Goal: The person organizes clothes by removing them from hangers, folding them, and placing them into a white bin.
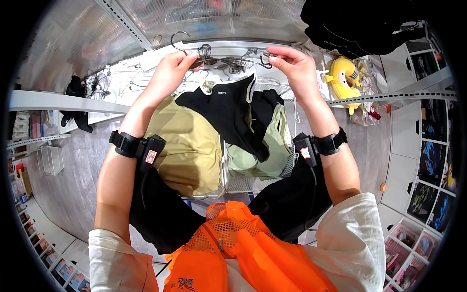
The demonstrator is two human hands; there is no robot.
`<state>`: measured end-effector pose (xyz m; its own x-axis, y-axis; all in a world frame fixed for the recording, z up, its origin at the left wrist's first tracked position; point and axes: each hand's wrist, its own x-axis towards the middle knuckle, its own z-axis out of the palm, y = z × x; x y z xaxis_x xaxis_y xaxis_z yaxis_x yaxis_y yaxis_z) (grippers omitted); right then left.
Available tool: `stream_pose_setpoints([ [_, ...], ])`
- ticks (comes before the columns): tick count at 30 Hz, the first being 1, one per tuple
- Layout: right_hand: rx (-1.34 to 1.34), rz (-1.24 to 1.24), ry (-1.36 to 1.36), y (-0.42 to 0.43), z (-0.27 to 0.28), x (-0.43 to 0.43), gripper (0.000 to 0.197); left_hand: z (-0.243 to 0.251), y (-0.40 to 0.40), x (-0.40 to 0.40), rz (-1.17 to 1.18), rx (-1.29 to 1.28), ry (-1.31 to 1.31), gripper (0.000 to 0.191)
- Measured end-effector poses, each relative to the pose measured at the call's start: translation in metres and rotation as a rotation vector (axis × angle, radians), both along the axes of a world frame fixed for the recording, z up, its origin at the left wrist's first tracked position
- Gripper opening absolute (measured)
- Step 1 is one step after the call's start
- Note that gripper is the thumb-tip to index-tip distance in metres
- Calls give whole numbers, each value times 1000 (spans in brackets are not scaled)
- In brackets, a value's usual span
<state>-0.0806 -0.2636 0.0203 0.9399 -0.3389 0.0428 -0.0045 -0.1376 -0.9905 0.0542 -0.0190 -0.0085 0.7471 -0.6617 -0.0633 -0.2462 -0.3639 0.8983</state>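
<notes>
My left hand (176, 70) grips a dark clothes hanger (219, 59) near its metal hook, which points up and away. At the hanger's other end, the thumb and fingers of my right hand (297, 69) pinch a small clip or fitting. Below and between my hands lies a black strappy garment (222, 106) with white edging and small lettering. It rests over a pale green garment (275, 146) in a white wire basket (242, 187). To the left, a yellow-olive garment (182, 146) is spread out. Whether the hanger touches any garment is hard to tell.
Loose hangers (233, 65) lie on the white shelf beyond my hands. A yellow plush toy (343, 80) sits at the right, below dark hanging clothes (357, 25). White metal rails (69, 102) cross on both sides. A clear container (50, 160) stands on the floor at left.
</notes>
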Motion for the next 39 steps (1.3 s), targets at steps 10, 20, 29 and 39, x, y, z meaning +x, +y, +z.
stream_pose_setpoints([
  [10,13,-1,-20,-1,5,0,12,12,1,-2,-22,26,53,30],
  [20,-152,132,-58,0,5,-2,7,20,6,-1,-47,73,80,32],
  [29,151,84,-126,3,2,-1,8,21,7,1,-49,121,154,32],
  [39,335,83,-188,-7,4,0,8,24,3,-5,4,71,240,33],
])
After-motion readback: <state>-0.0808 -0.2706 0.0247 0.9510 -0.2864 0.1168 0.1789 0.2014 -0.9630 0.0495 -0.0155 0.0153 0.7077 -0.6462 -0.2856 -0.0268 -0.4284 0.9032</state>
